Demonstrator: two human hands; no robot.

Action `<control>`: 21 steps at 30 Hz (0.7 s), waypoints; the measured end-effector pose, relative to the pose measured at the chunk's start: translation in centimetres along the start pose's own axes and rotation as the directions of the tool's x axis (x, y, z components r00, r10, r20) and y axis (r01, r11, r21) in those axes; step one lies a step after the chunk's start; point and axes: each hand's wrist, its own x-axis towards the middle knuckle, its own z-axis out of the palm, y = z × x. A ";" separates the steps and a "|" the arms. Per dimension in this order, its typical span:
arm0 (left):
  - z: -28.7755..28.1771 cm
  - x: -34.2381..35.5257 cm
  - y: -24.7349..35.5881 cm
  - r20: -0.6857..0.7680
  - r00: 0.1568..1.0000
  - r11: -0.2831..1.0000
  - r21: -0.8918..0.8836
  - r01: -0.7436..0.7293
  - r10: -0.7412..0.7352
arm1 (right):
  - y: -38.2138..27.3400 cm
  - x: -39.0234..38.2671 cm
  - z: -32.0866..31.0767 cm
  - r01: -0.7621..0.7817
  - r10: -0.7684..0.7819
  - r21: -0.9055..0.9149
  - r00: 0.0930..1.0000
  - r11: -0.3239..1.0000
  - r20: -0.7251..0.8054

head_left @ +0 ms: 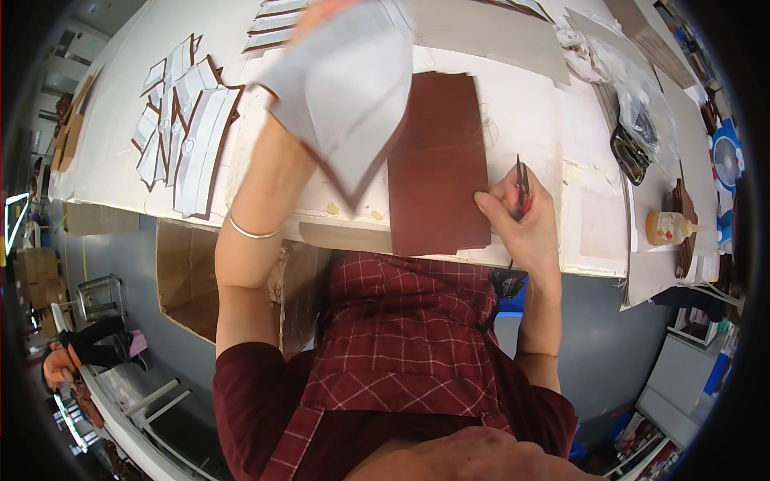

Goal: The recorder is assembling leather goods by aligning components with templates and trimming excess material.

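Note:
My left hand (319, 18), raised over the far part of the table, grips a brown leather-like panel (345, 84) with a pale grey backing. The panel is blurred, tilted and hangs down toward me; it hides part of the hand. A pair of small scissors (523, 188) with red handles and dark blades is held in my right hand (521, 216), the blades pointing away from me. That hand's thumb reaches to the right edge of a flat brown rectangular stack of sheets (439, 160), which lies at the near table edge.
Several grey-backed brown pieces (188, 120) lie piled at the left of the white table (545, 128). To the right are a yellowish bottle (670, 228), clear plastic bags (634, 112) and grey board. A cardboard box (216, 272) stands below the table edge.

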 end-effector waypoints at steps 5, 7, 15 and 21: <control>5.1 -4.4 -0.2 0.137 0.988 0.974 0.207 -0.095 0.067 | -0.2 0.5 -1.8 -0.015 0.007 -0.169 0.999 0.986 -0.044; 5.6 -6.6 -2.5 -0.073 0.988 0.763 0.627 0.154 -0.140 | 2.0 0.9 -3.3 0.071 -0.117 -0.186 0.963 0.980 -0.245; 2.9 -9.0 -2.6 0.128 0.944 -0.110 0.989 -0.099 0.305 | -0.1 -0.5 -1.8 0.362 -0.362 -0.305 0.930 0.881 0.057; 0.9 -5.6 -3.5 0.203 0.962 -0.032 0.979 -0.200 0.181 | -0.3 1.0 2.0 0.714 -0.567 -0.434 0.700 0.549 0.433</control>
